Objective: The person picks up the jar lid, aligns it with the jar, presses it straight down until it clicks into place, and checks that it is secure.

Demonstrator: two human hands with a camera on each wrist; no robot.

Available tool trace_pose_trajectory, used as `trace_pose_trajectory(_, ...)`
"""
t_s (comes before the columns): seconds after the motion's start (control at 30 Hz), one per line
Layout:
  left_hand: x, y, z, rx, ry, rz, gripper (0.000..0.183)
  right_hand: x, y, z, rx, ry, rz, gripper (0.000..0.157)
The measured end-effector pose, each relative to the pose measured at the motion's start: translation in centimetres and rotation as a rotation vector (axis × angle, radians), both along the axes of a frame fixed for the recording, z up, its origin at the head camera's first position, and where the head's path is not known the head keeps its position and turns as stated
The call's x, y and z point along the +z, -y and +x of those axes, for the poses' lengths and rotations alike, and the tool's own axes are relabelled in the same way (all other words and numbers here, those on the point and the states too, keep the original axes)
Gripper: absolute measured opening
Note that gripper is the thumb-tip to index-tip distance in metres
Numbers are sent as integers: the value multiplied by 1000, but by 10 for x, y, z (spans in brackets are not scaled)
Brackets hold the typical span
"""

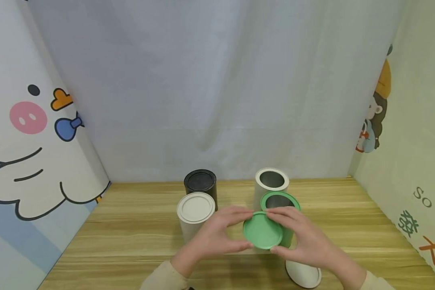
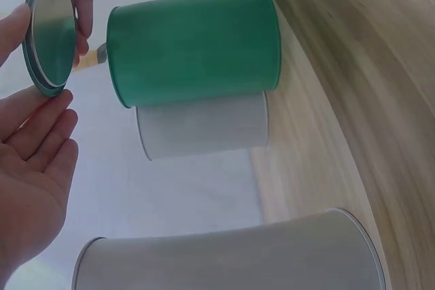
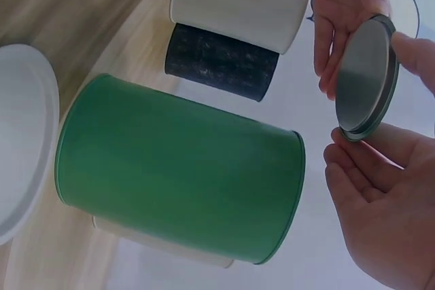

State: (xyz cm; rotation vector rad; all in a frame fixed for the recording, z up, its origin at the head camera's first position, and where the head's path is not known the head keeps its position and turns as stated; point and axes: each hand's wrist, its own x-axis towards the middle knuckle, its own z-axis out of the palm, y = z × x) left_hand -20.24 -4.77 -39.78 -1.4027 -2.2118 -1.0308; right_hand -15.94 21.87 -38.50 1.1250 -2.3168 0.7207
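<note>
A round green lid (image 1: 262, 230) is held up between both hands, in front of the open green can (image 1: 287, 238). My left hand (image 1: 224, 231) pinches its left edge between thumb and fingers; my right hand (image 1: 304, 237) grips the right edge the same way. The wrist views show the lid's silvery underside (image 3: 363, 76), tilted and apart from the can. Behind the green can stands an uncovered white can (image 1: 259, 196). On the table below my right hand lies a white lid (image 1: 304, 275).
To the left, a white can with its lid on (image 1: 195, 209) stands in front of a lidded black can (image 1: 201, 183). The wooden table (image 1: 130, 229) ends at a pale curtain (image 1: 188, 100). Printed cloth panels flank both sides.
</note>
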Motion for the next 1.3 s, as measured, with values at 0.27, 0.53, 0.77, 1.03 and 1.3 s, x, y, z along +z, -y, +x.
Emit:
trace_pose_trajectory(0.27,5,-10,-4,43,43,6,63,4,-8,-7,-19,30,-25,68)
trace_pose_trajectory(0.53,7,-23,-11,80,94,12,63,5,-21,-18,2,14,-46,68)
trace_pose_trajectory(0.77,10,-33,-17,104,75,-21,63,5,-31,-25,-24,11,-32,69)
trace_pose_trajectory(1.03,9,-43,-24,146,78,-48,63,4,-40,-29,-63,30,-11,69)
trace_pose_trajectory(1.3,12,-54,-31,173,120,-104,63,4,-47,-35,-93,72,-4,65)
